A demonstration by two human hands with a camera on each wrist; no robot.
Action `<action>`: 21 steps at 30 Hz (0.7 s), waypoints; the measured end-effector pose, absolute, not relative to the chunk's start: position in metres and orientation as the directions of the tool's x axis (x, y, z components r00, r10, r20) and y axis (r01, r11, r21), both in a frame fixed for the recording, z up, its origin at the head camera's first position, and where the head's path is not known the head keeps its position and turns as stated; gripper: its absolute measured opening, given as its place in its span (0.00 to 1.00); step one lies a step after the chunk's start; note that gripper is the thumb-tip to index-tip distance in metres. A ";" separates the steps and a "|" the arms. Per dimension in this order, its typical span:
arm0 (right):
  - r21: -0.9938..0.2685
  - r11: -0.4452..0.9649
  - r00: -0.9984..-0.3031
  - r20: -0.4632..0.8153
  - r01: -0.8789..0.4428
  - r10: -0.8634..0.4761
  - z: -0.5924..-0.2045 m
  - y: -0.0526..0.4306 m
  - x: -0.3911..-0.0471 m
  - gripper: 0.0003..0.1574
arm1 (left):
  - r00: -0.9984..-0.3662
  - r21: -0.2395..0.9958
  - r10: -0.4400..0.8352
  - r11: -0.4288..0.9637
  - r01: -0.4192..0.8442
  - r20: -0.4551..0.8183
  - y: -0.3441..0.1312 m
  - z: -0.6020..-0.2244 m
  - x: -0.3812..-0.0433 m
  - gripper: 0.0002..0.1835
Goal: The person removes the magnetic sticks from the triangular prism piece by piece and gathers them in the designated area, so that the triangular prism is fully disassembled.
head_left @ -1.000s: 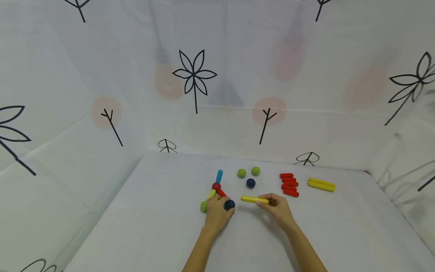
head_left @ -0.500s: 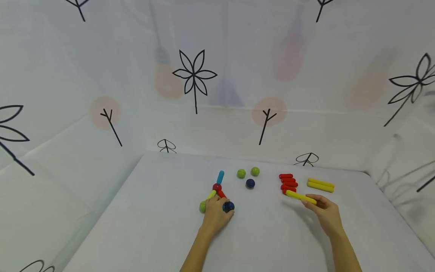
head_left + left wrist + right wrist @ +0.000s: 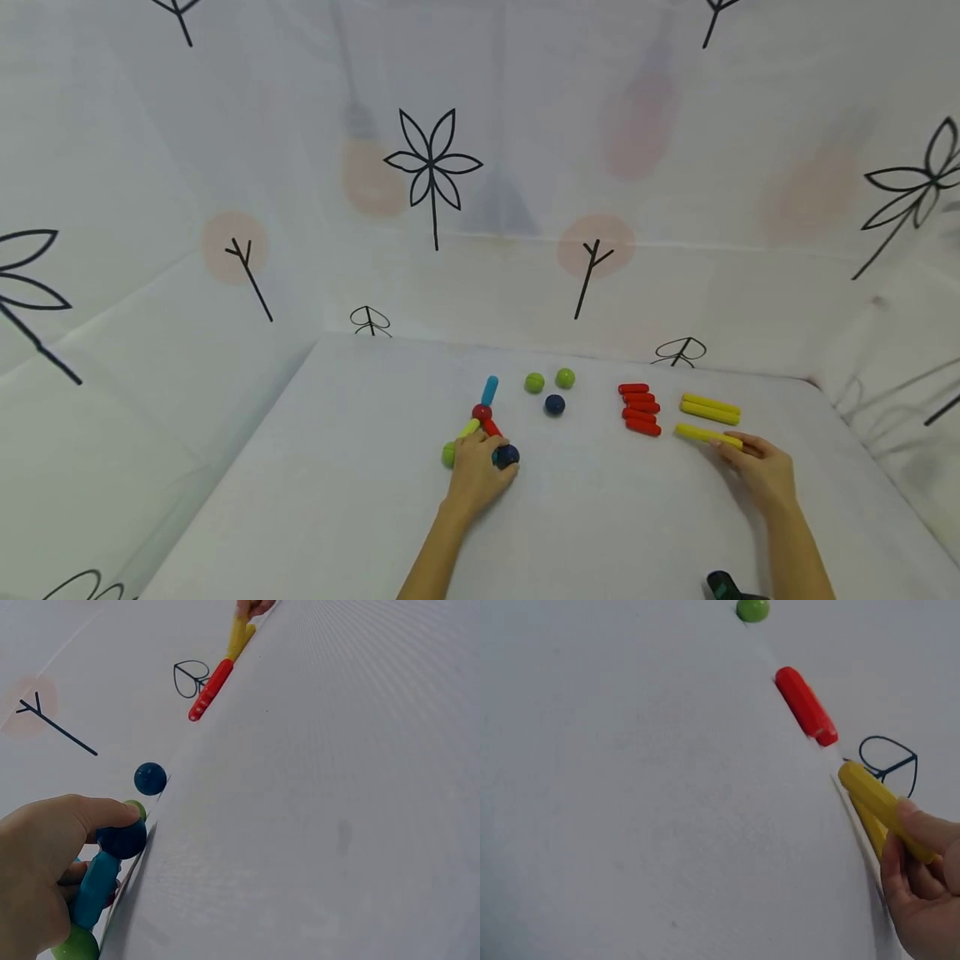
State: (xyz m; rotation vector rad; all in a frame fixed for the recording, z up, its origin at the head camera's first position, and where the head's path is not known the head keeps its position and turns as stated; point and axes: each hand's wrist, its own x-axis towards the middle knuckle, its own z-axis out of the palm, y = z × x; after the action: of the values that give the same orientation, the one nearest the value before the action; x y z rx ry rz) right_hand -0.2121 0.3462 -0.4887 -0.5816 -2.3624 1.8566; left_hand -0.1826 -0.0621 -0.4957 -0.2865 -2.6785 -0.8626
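In the head view my left hand point(image 3: 476, 475) grips a ball-and-stick figure from its near side. Its thumb lies on a dark blue ball point(image 3: 126, 838), and its fingers curl behind a blue stick point(image 3: 96, 889) that runs to a green ball point(image 3: 77, 945). Beyond the hand, a red ball point(image 3: 482, 412) joins a second blue stick point(image 3: 490, 391), a lime stick point(image 3: 469, 427) and a red stick point(image 3: 491, 427). On the right, my right hand point(image 3: 763, 471) pinches a yellow stick point(image 3: 705, 435) by one end, between thumb and fingers, just in front of two other yellow sticks point(image 3: 710, 408).
Several red sticks point(image 3: 641, 408) lie in a stack left of the yellow ones. Two loose green balls point(image 3: 534, 382) and a dark blue ball point(image 3: 554, 405) sit at the middle back. A dark object point(image 3: 723, 585) shows at the bottom edge near the right forearm. Patterned white sheeting surrounds the table.
My right hand has carried the yellow stick rightward, from beside the figure past the red sticks to near the yellow pair. My left hand has stayed on the figure. The dark object has appeared.
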 end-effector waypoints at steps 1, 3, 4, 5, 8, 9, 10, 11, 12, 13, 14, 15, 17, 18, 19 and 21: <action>-0.939 0.224 -0.920 -0.173 0.262 0.351 -0.490 0.348 -0.214 0.20 | -0.930 0.528 0.096 0.800 0.283 0.354 -0.062 -0.496 -0.183 0.17; -0.905 0.313 -0.918 -0.170 0.289 0.358 -0.492 0.350 -0.218 0.32 | -0.929 0.523 0.097 0.803 0.285 0.357 -0.062 -0.496 -0.183 0.17; -0.884 0.361 -0.919 -0.163 0.298 0.358 -0.493 0.351 -0.220 0.36 | -0.929 0.521 0.098 0.804 0.286 0.358 -0.062 -0.496 -0.183 0.17; -0.858 0.415 -0.921 -0.153 0.304 0.359 -0.494 0.352 -0.222 0.40 | -0.928 0.520 0.099 0.805 0.287 0.359 -0.061 -0.496 -0.183 0.17; -0.802 0.520 -0.930 -0.112 0.293 0.350 -0.496 0.353 -0.227 0.40 | -0.928 0.522 0.096 0.804 0.285 0.359 -0.061 -0.496 -0.183 0.17; -0.792 0.540 -0.933 -0.097 0.284 0.347 -0.496 0.353 -0.229 0.39 | -0.928 0.522 0.096 0.804 0.285 0.359 -0.061 -0.496 -0.183 0.17; -0.782 0.560 -0.935 -0.079 0.273 0.345 -0.496 0.353 -0.230 0.37 | -0.929 0.523 0.095 0.804 0.284 0.358 -0.061 -0.496 -0.183 0.17; -0.775 0.573 -0.936 -0.064 0.265 0.346 -0.496 0.353 -0.232 0.35 | -0.929 0.523 0.094 0.804 0.283 0.358 -0.061 -0.496 -0.183 0.17; -0.767 0.588 -0.938 -0.049 0.256 0.344 -0.495 0.353 -0.233 0.33 | -0.929 0.521 0.094 0.806 0.281 0.357 -0.061 -0.496 -0.183 0.17; -0.758 0.602 -0.938 -0.036 0.250 0.345 -0.495 0.352 -0.235 0.31 | -0.929 0.519 0.094 0.808 0.280 0.357 -0.062 -0.496 -0.183 0.17; -0.751 0.613 -0.939 -0.025 0.245 0.344 -0.495 0.351 -0.236 0.29 | -0.929 0.515 0.095 0.810 0.281 0.358 -0.062 -0.497 -0.183 0.17; -0.748 0.620 -0.940 -0.015 0.237 0.341 -0.495 0.351 -0.238 0.28 | -0.928 0.514 0.096 0.810 0.282 0.359 -0.062 -0.496 -0.182 0.17; -0.739 0.631 -0.940 -0.007 0.234 0.341 -0.495 0.350 -0.240 0.26 | -0.927 0.511 0.097 0.811 0.285 0.362 -0.062 -0.496 -0.182 0.17; -0.735 0.636 -0.940 -0.005 0.234 0.341 -0.496 0.350 -0.242 0.25 | -0.926 0.510 0.099 0.811 0.287 0.364 -0.062 -0.496 -0.182 0.17; -0.734 0.636 -0.939 -0.007 0.237 0.343 -0.496 0.350 -0.243 0.25 | -0.925 0.511 0.100 0.810 0.289 0.366 -0.062 -0.496 -0.182 0.17; -0.731 0.638 -0.937 -0.003 0.240 0.349 -0.495 0.351 -0.245 0.25 | -0.925 0.513 0.102 0.807 0.292 0.367 -0.062 -0.496 -0.182 0.16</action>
State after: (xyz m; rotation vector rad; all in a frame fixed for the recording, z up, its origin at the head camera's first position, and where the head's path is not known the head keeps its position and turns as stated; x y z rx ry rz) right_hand -0.2451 0.3510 -0.4954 -0.4908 -2.7160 1.1818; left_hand -0.1822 -0.0623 -0.4963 -0.2999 -2.6711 -0.8328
